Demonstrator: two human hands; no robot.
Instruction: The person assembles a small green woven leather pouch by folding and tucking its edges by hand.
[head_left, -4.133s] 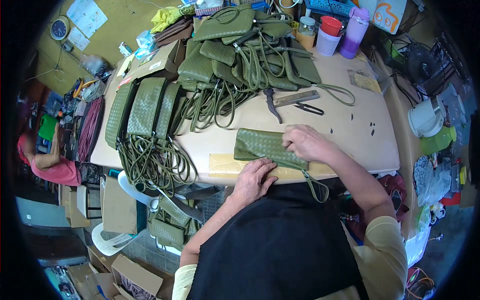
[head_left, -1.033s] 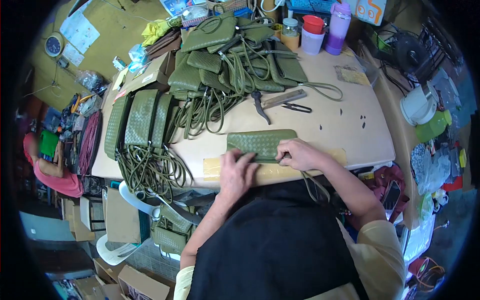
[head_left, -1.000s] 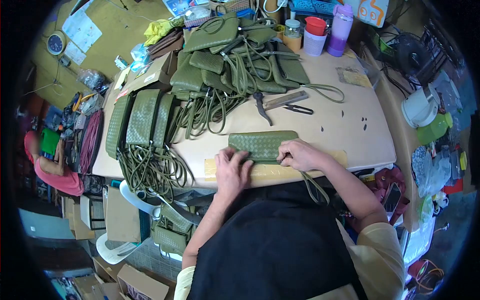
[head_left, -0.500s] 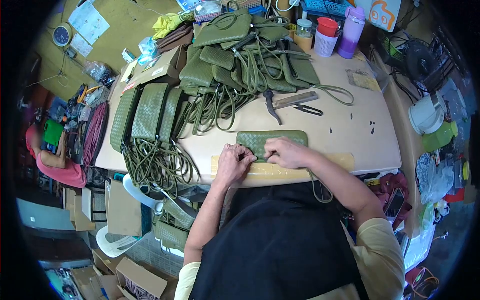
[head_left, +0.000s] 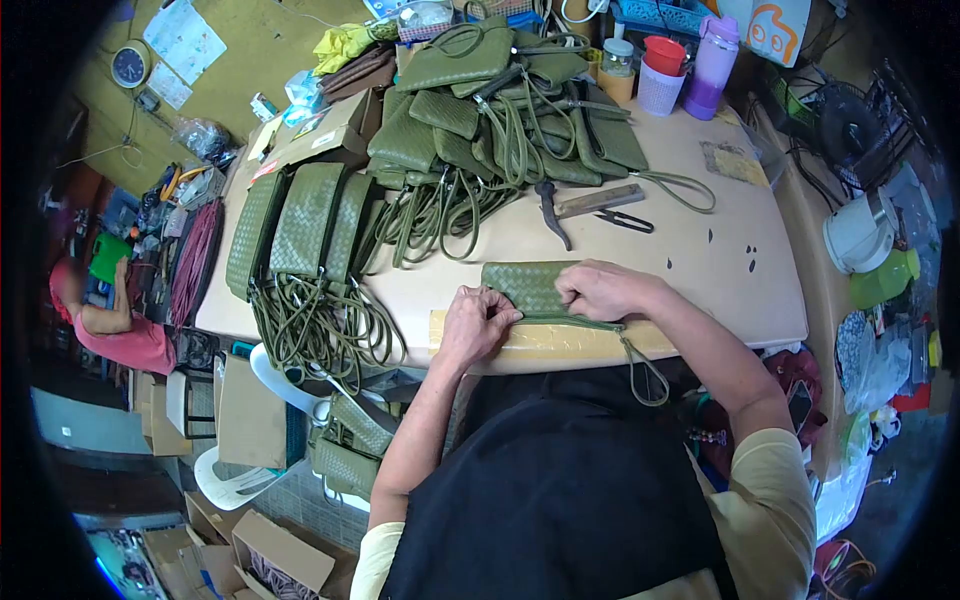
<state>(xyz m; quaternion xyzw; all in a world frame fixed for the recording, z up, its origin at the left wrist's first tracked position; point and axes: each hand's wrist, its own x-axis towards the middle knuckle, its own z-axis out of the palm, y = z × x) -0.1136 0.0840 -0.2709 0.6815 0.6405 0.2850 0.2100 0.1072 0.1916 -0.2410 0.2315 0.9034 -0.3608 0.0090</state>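
Observation:
A green woven wristlet pouch (head_left: 525,287) lies flat at the table's front edge, its zipper side toward me. My left hand (head_left: 478,322) pinches the pouch's near left corner between thumb and fingers. Over its right half, my right hand (head_left: 605,290) is curled with the fingers closed; whatever is in them is hidden. From the zipper's right end a thin green wrist strap (head_left: 645,375) hangs over the edge in a loop. Beneath the pouch's near side runs a tan taped strip (head_left: 560,343).
Beyond the pouch lie a hammer (head_left: 575,207) and black snips (head_left: 625,221). Many similar pouches (head_left: 450,115) are heaped at the back, with a row of pouches (head_left: 307,220) at left. A purple bottle (head_left: 712,65) stands at back right. Another person (head_left: 120,330) sits far left.
My right hand has shifted slightly right and up along the pouch. The zipper edge and strap end now show below it. My left hand keeps its pinch; the whole view has shifted slightly.

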